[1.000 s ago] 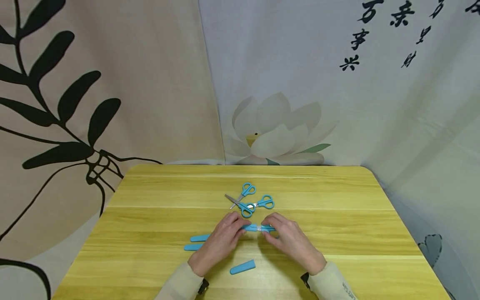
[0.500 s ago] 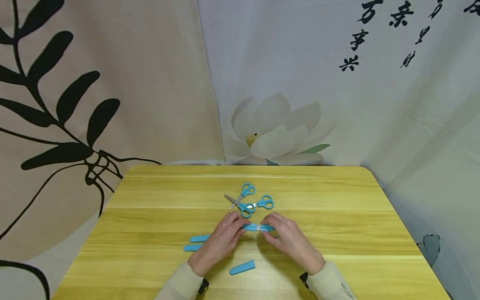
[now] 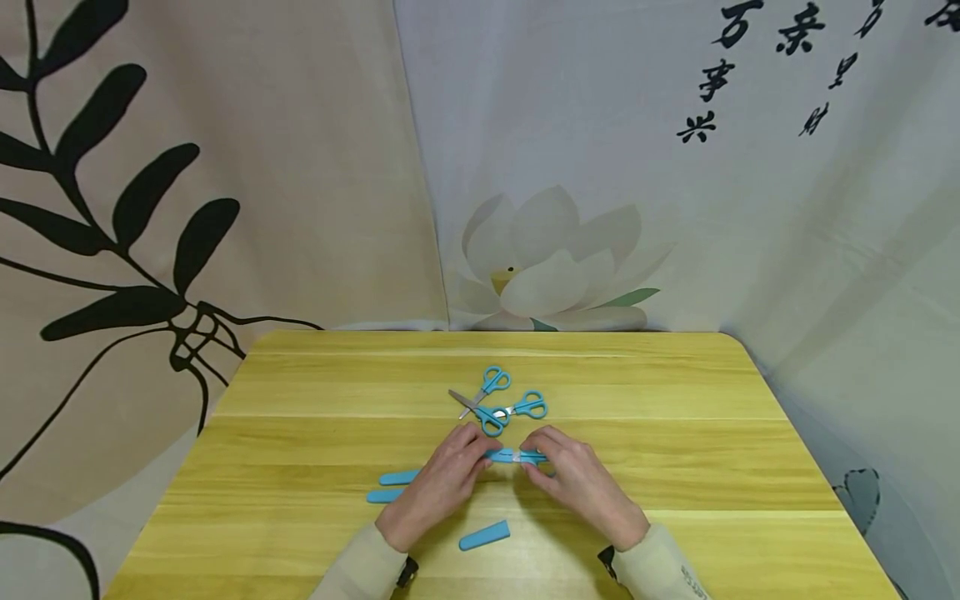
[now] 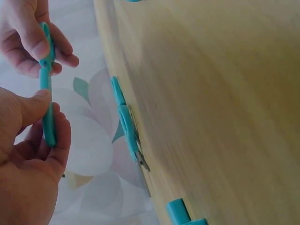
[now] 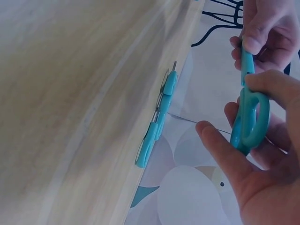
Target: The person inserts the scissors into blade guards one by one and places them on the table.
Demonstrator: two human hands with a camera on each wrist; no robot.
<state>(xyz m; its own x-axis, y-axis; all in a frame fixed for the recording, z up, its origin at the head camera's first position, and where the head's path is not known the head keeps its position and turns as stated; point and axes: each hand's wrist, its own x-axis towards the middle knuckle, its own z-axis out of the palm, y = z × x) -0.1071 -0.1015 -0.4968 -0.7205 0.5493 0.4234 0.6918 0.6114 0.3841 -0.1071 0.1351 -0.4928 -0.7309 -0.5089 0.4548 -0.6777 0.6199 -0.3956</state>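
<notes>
You've got a yellow wood-grain table (image 3: 675, 433) with cloth (image 3: 315, 167) behind it, dark leaves (image 3: 153, 196) and a pale flower (image 3: 555, 258) printed on. Your left hand (image 3: 444, 471) pinches a smooth blue cap (image 5: 247, 65), your right hand (image 3: 581, 477) grips matching loop-handled scissors (image 5: 243, 108), lined up end to end over the table.

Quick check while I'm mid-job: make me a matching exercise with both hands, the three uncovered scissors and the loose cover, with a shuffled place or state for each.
Things
1. Left hand
2. Right hand
3. Three uncovered scissors
4. Loose cover

Place or state
A. clustered beyond the hands
B. lies by itself on the table
C. holds a pair of scissors by the handles
D. holds a blue cover at that pair's blade end

Pairs: 1-D, 2-C, 3-A, 4-B
</notes>
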